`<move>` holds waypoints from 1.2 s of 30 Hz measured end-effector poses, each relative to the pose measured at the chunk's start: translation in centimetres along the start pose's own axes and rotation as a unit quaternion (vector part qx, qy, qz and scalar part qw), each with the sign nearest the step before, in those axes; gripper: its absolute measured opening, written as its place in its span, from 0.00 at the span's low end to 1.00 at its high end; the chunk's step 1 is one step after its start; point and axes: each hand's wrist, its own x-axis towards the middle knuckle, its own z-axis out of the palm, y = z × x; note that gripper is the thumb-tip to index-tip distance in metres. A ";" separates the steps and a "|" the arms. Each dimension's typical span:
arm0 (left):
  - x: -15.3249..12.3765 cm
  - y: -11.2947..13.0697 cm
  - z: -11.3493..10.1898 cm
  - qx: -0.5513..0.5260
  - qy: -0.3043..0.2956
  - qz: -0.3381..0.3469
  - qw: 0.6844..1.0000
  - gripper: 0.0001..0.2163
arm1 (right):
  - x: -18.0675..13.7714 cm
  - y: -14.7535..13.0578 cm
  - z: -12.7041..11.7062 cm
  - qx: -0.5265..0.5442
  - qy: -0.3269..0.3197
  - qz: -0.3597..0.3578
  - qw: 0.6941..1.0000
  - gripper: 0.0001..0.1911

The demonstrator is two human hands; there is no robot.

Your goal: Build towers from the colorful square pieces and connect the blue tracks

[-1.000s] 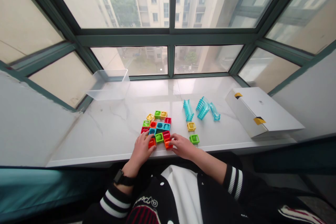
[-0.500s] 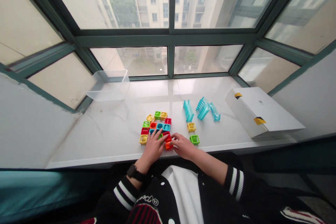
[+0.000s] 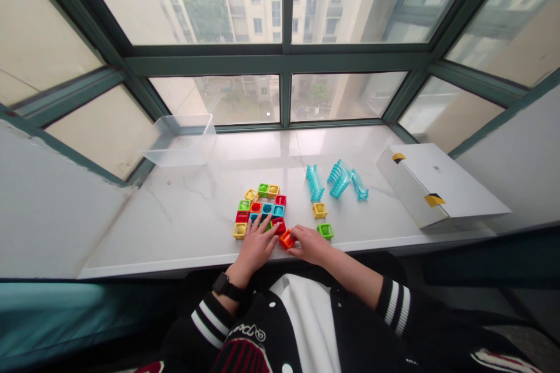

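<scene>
**Marble windowsill under a bay window: both hands at the near edge of a block grid**

Nearest: dark jacket with striped cuffs, wristwatch on the left wrist. Left hand laid flat, fingers spread wide, palm down over the near row of the block cluster; pressing, not gripping anything. Right hand beside it, fingers curled narrow, tips pinched on the right side of the orange block.

Orange block sitting between the two hands, just right of the left fingertips, at the cluster's near-right corner, rotated a little out of line with the grid. Square piece, so no long axis. Right hand nearer and already on it. Lifted or flat on the sill: cannot tell.

Just beyond the right hand: lone green block, then lone yellow block. Yellow corner block left of the left hand.

Farther out, right of the cluster: blue ribbed track pieces. Far right: white box. Far left by the glass: clear plastic tub. Apartment buildings outside.
</scene>
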 end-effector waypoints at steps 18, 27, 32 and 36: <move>0.6 2.8 -2.3 -0.148 0.072 0.027 0.986 0.35 | -2.4 1.9 -4.2 0.513 0.130 -0.031 0.848 0.31; 1.3 5.6 -4.1 -0.191 0.123 0.088 0.970 0.24 | -2.7 0.3 -4.5 0.555 0.065 -0.049 0.828 0.34; 1.3 5.6 -4.1 -0.212 0.128 0.074 0.966 0.18 | -2.8 0.1 -4.6 0.555 0.046 -0.054 0.829 0.35; 1.4 5.8 -4.3 -0.235 0.128 0.051 0.962 0.17 | -2.8 0.2 -4.3 0.517 0.077 -0.038 0.852 0.32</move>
